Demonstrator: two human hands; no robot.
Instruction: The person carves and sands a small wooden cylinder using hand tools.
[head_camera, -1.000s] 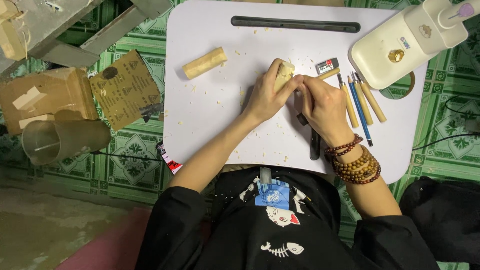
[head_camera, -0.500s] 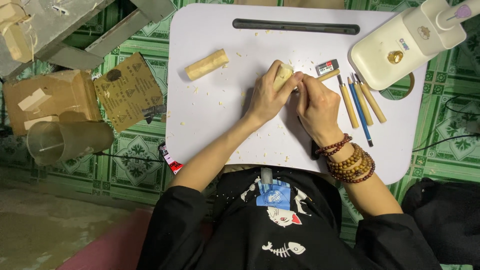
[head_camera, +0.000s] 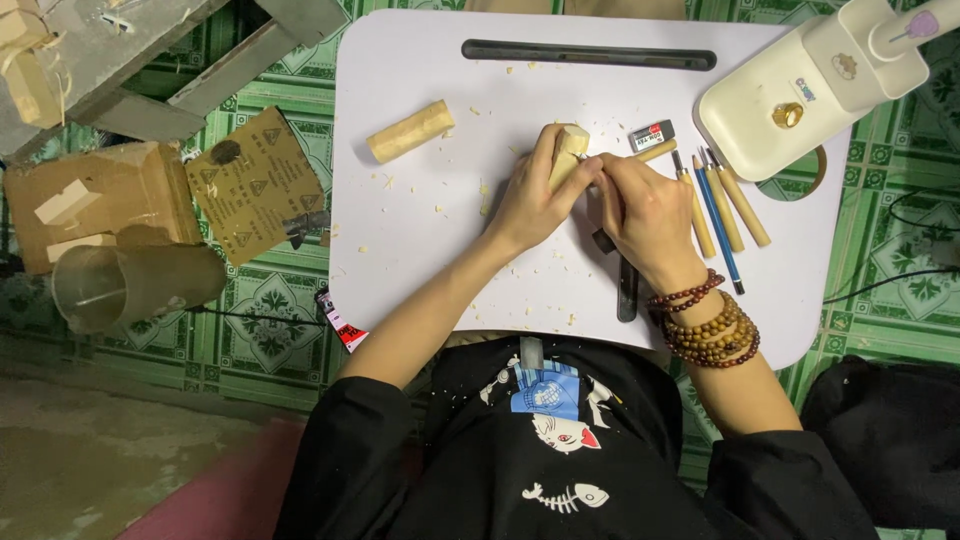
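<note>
Green patterned floor tiles surround a white desk (head_camera: 400, 260) with rounded corners, and near its middle sits the wood block (head_camera: 568, 152) being worked. The left hand (head_camera: 535, 200) wraps it, fingers closed round its lower part so only the pale top end shows. The right hand (head_camera: 645, 215) presses in against the block from the right, fingers curled tight, probably round a small carving tool, though the blade is hidden behind the knuckles.

Since a second ago the block and both hands have hardly shifted on the desk; the grip looks the same, so the cutting seems to be going on in small strokes at one spot. Pale chips (head_camera: 485, 195) lie scattered left of the block and toward the person.

Right of the block lie an eraser (head_camera: 651, 133) and a row of pencils (head_camera: 720, 205), just beside the right hand, so there is little spare room on that side. Beyond them the cream lamp base (head_camera: 790, 100) covers the far right corner. A dark tool (head_camera: 627, 290) lies just below the right wrist. Left of the block the desk is more open: a second wood cylinder (head_camera: 410, 131) lies well apart, and the desk's left edge is farther still. Sandpaper (head_camera: 255, 185) and a plastic cup (head_camera: 130, 285) lie on the floor past that edge.
</note>
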